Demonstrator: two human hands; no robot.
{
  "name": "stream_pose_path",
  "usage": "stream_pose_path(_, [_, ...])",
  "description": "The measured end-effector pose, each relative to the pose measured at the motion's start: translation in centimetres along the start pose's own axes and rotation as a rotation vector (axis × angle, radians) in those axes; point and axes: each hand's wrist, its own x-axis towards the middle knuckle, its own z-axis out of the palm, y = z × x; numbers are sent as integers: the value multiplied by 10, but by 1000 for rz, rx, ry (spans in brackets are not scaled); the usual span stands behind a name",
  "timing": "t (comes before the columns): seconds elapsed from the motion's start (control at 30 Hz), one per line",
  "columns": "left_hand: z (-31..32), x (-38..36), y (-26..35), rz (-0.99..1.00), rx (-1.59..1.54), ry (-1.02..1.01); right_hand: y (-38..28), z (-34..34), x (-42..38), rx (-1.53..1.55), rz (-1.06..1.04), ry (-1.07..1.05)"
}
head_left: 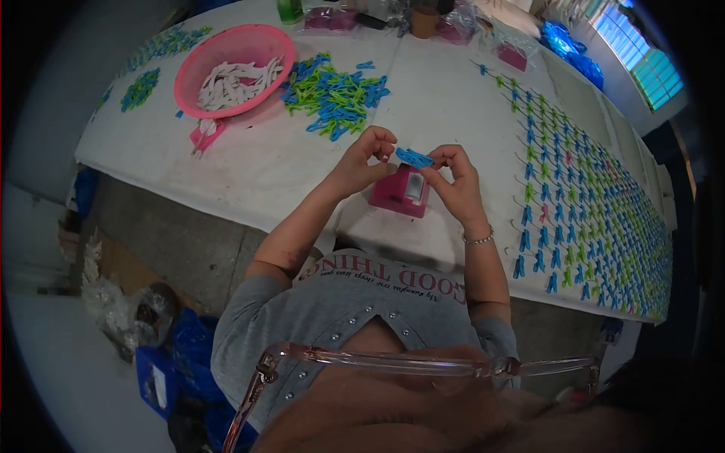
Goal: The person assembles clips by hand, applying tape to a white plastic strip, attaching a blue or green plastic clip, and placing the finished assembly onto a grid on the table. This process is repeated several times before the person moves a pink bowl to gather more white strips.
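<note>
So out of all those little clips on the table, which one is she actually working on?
The blue clip, pinched between her left hand and right hand above the pink block; all the others lie loose or in rows on the table.

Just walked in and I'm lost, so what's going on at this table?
A person holds a blue clip between both hands, the left hand and right hand, just above a pink block on the white table. Behind it lie a pile of blue and green clips and a pink bowl of white pieces. To the right, rows of clips are laid out across the table.
</note>
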Motion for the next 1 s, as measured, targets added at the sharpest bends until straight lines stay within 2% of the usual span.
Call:
stream_pose_path(0.07, [1, 2, -4, 1, 14, -28, -1, -2, -2, -27, 26, 25])
stream_pose_path(0.13, [0, 5, -10, -80, -9, 47, 1, -5, -1, 25, 81, -92])
stream_pose_path(0.17, [-1, 8, -13, -101, -37, 36, 4, -8, 1, 16, 82, -65])
stream_pose_path(0.2, [1, 14, -17, -102, -35, 12, 8, -9, 5, 17, 105, -78])
stream_pose_path(0.27, [3, 23, -27, -37, -98, 109, 28, -17, 16, 17, 127, -73])
stream_pose_path(0.3, [4, 29, -33, -35, -96, 90, 44, -25, 26, 28, 168, 16])
stream_pose_path(0.37, [1, 44, -55, -76, -85, 317, 75, -43, 49, 34, 205, 117])
stream_pose_path(0.4, [-3, 48, -78, -69, -84, 307, 88, -54, 63, 78, 331, 256])
stream_pose_path(0.43, [-10, 52, -108, -63, 11, 379, 101, -63, 77, 124, 457, 393])
stream_pose_path(0.47, [-13, 58, -123, -55, 106, 452, 116, -72, 88, 122, 449, 399])
stream_pose_path(0.53, [-9, 57, -117, -5, 194, 462, 149, -89, 105, 309, 638, 549])
stream_pose_path(0.63, [-8, 52, -118, 31, 337, 472, 201, -110, 135, 449, 732, 670])
stream_pose_path(0.77, [-4, 51, -118, -28, 398, 493, 242, -135, 171, 519, 767, 724])
stream_pose_path(1.0, [4, 52, -104, -53, 408, 504, 263, -162, 205, 511, 760, 899])
